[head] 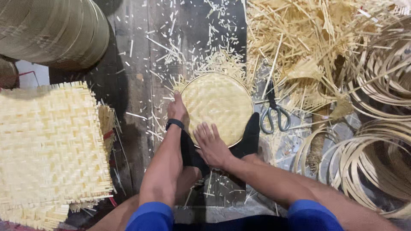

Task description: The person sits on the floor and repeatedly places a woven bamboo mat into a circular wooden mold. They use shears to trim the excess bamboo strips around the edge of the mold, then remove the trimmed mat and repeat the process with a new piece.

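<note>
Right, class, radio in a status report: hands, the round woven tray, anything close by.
Left hand on round woven tray rim. Right hand flat on near edge. Scissors beside tray, right.
</note>
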